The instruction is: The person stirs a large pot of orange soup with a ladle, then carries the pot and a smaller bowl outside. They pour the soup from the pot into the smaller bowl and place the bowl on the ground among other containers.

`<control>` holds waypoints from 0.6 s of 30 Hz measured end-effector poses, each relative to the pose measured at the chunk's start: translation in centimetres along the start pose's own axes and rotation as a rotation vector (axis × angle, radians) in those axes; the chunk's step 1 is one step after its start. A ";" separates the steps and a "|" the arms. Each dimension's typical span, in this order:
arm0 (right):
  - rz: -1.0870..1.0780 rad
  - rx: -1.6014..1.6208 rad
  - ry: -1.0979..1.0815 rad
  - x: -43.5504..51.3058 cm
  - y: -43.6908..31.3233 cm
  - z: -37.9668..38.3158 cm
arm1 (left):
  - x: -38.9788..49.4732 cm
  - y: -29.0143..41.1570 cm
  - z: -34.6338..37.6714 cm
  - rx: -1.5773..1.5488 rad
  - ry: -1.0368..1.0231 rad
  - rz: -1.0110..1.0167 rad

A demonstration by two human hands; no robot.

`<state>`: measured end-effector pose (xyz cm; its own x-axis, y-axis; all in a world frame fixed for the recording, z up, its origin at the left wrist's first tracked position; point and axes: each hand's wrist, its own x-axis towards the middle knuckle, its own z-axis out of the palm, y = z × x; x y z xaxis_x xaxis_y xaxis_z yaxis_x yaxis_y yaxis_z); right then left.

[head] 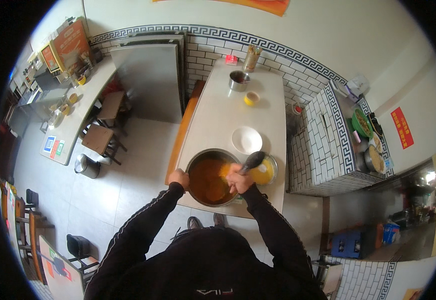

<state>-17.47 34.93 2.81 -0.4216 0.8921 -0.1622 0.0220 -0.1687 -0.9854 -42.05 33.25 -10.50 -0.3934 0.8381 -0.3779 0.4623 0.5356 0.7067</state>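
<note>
A large metal pot (206, 150) of orange-brown liquid (207, 178) stands at the near end of a pale table. My left hand (179, 178) grips the pot at its left side; its fingers hide whatever handle may be there. Over the pot's right side, my right hand (239, 180) is closed round a utensil with a broad black end (254, 160). The utensil's other end is blurred by the pot's yellowish contents and cannot be made out. Just right of my right hand sits a round container of yellow food (263, 173), partly covered by the utensil.
Beyond the pot, the table (210, 112) carries a white bowl (247, 140), a yellow cup (252, 98), a steel saucepan (239, 81) and a holder of chopsticks (252, 58). A wooden bench (184, 131) runs along its left; a tiled counter (319, 142) stands right.
</note>
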 end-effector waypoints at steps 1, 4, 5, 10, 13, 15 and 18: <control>0.046 0.056 0.097 -0.2 -0.1 -0.5 | -0.5 0.2 -0.3 0.235 -0.079 0.153; -0.084 0.289 0.328 0.4 0.8 -0.8 | -3.0 1.1 0.2 -0.008 -0.110 0.032; -0.107 0.351 0.384 1.3 1.3 -0.4 | -3.8 1.6 0.5 -0.179 -0.138 -0.101; -0.141 0.434 0.261 2.6 3.6 1.5 | -5.8 2.2 1.0 -0.542 -0.180 -0.270; -0.139 0.182 -0.003 1.8 2.7 0.5 | -5.9 1.9 1.2 -0.579 -0.139 -0.281; -0.012 0.184 0.020 1.4 1.6 -0.5 | -5.9 1.7 1.4 -0.587 -0.149 -0.267; 0.042 0.210 0.194 1.1 0.8 -1.6 | -6.2 1.7 1.5 -0.612 -0.125 -0.244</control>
<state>-16.49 36.42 1.77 -0.2429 0.9425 -0.2297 -0.1607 -0.2726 -0.9486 -37.65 29.06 -7.83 -0.3170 0.7258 -0.6105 -0.1772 0.5870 0.7900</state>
